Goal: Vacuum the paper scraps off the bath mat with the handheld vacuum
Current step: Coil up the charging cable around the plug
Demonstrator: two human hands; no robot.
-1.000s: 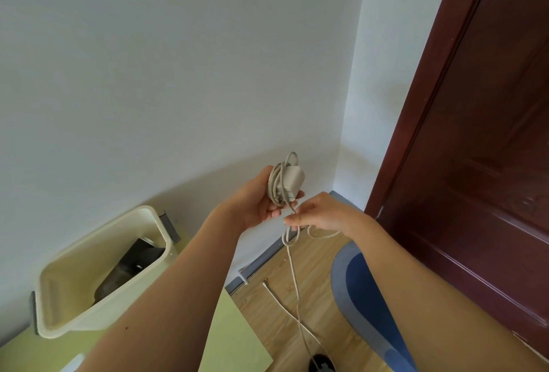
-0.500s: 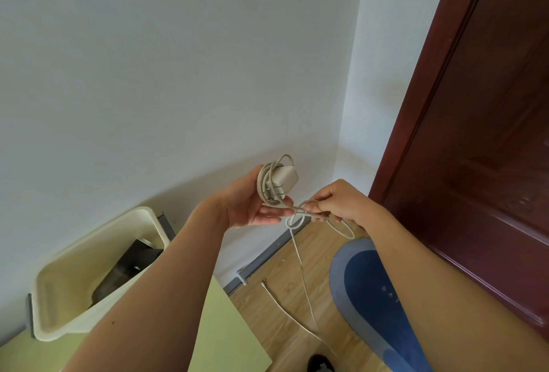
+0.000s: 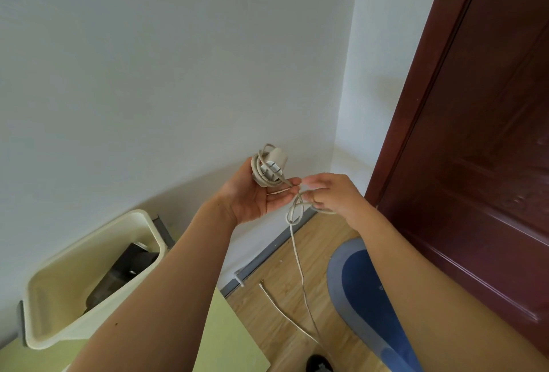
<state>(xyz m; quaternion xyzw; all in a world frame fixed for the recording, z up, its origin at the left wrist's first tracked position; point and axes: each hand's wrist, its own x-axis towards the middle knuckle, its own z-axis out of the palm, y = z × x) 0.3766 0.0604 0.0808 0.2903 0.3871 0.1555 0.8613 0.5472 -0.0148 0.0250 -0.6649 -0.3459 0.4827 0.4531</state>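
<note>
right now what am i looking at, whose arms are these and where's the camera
There is no machine here. A person wears one camera on the head, and it looks down at their own bare arms. The left hand holds a coiled white cord with its plug. The right hand pinches a loop of the same cord, which trails down to the wooden floor. A blue bath mat lies by the dark door. At lower left, a cream bin holds something dark.

White walls (image 3: 148, 74), wood floor (image 3: 323, 232), dark red door (image 3: 490, 163).
</note>
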